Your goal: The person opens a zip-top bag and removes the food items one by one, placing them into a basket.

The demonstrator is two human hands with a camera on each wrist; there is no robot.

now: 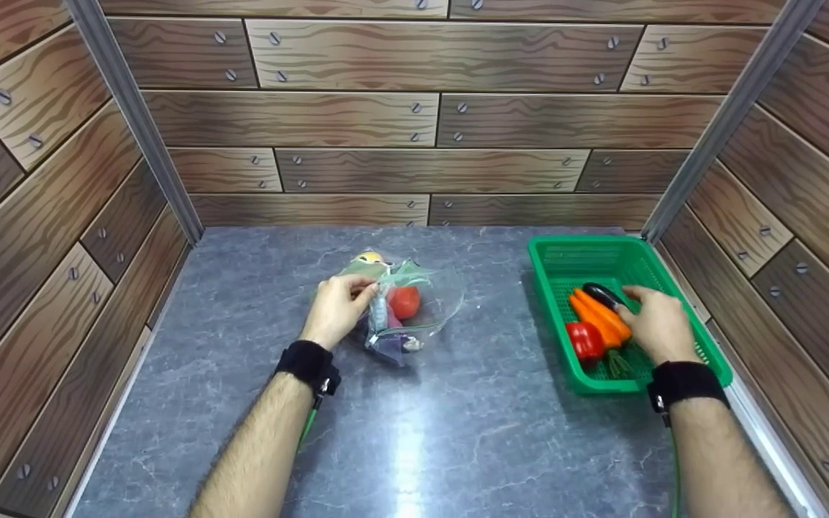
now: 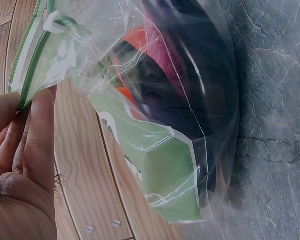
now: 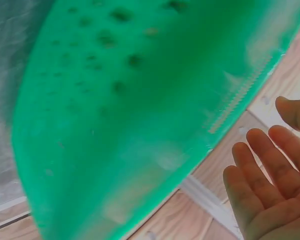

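My left hand (image 1: 339, 309) pinches the green-edged mouth of a clear zip bag (image 1: 442, 291) between thumb and fingers. Through the plastic show a red tomato (image 1: 405, 302), a dark eggplant (image 2: 210, 75) and a purplish-pink vegetable (image 2: 162, 55); the rest is partly hidden by the printed green panel. My right hand (image 1: 659, 324) is over the green basket (image 1: 545, 288), fingers extended beside a small dark eggplant (image 1: 601, 293) and orange carrots (image 1: 598, 316). Whether it touches either is unclear. A red bell pepper (image 1: 585, 341) lies next to the carrots.
The basket stands at the right of the grey marbled tabletop (image 1: 242, 403), close to the right wall. Wood-patterned panels (image 1: 357, 119) enclose the back and both sides, with grey metal posts (image 1: 137, 122) at the corners. Something yellow (image 1: 369, 257) shows behind the bag.
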